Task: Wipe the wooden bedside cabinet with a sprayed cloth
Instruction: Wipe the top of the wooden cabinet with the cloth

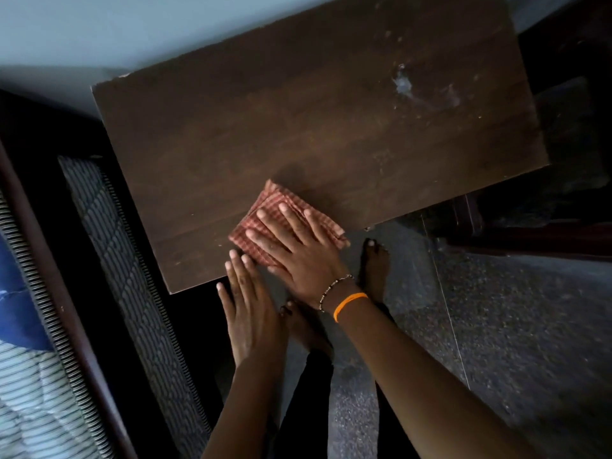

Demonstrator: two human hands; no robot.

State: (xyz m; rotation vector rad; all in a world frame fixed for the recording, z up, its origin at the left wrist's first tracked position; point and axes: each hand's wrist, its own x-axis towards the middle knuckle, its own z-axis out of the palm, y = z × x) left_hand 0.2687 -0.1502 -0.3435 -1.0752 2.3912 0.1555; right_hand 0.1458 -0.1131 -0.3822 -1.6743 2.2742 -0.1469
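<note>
Looking down from my head camera, I see my right hand (pixel 294 246) lying flat with its fingers straight and slightly spread, pressing a folded red-checked cloth (pixel 281 223) onto the top of the wooden bedside cabinet (pixel 298 127). The cloth sits under my right palm and fingers, near the cabinet's front edge, with one corner poking out past my fingertips and another reaching the edge on the right of my hand. On my right wrist are an orange band (pixel 349 304) and a thin beaded bracelet (pixel 332 289).

My left hand (pixel 248 309) is just beside the right one, on its left, fingers straight and close together, holding nothing. Its fingertips reach over the cabinet's front edge next to the cloth; I cannot tell whether they touch the wood.

Far beyond my right hand, toward the back right corner of the cabinet top, there is a pale, dusty smear (pixel 405 84) with small specks around it.

Below my hands I see my bare feet (pixel 376 266) on a speckled floor (pixel 496 326). To the left of my left hand runs the edge of a mattress (pixel 126 260) in a dark wooden bed frame (pixel 53 276), with striped bedding (pixel 29 392).
</note>
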